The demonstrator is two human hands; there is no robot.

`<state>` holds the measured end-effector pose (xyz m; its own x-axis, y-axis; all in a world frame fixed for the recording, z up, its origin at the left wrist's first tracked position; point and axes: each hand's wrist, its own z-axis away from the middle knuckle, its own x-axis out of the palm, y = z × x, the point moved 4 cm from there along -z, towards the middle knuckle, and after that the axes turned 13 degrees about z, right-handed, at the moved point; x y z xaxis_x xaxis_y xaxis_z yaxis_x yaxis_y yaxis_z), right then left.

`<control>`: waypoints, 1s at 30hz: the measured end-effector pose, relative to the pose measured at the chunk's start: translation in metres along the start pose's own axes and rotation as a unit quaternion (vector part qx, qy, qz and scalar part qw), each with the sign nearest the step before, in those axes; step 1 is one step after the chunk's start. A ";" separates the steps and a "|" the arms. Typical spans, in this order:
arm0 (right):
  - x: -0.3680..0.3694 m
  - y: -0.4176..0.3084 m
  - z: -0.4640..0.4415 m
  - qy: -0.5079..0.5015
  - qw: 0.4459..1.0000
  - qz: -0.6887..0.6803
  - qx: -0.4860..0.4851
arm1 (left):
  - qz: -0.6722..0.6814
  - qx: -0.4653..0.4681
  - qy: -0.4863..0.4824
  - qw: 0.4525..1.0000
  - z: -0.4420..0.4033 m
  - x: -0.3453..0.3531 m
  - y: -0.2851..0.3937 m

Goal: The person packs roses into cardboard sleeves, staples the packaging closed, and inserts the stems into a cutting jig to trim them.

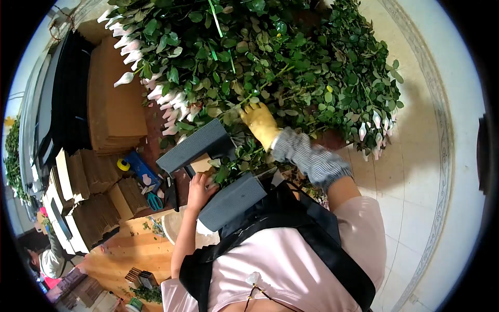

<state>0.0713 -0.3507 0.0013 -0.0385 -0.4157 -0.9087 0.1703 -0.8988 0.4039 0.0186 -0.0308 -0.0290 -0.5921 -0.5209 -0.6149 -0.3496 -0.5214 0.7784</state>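
My left hand (200,191) is bare, its fingers curled at the brown cardboard (201,164) and leaves between two grey corrugated panels, an upper one (195,146) and a lower one (234,202). What lies under those fingertips is hidden. In a yellow glove with a striped sleeve, my right hand (259,122) reaches to the leafy pile (291,52), its fingers closed around a green stem (267,82). White-wrapped flower heads (179,101) stick out at the pile's left side, and more wrapped heads (377,120) at its right.
Stacked cardboard (114,99) and folded sheets (93,218) stand on the left. Beside them lie teal scissors (154,201), a blue packet (143,171) and yellow tape (123,165). A person (52,260) is at the far lower left. Tiled floor (400,208) runs along the right.
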 end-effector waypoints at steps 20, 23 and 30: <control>-0.122 0.100 -0.083 0.043 0.998 0.051 -0.005 | 0.037 0.022 0.044 0.998 0.007 0.002 -0.010; -0.147 0.101 -0.073 0.140 0.986 -0.088 -0.006 | 0.048 0.031 0.061 0.997 0.007 0.005 -0.014; -0.110 0.092 -0.067 0.097 0.962 -0.246 0.075 | 0.057 0.029 0.065 0.996 0.008 0.002 -0.011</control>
<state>0.1572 -0.3782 0.1316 0.1094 0.0847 -0.9904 0.0332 -0.9961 -0.0815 0.0153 -0.0212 -0.0375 -0.5321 -0.6602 -0.5301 -0.3291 -0.4157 0.8479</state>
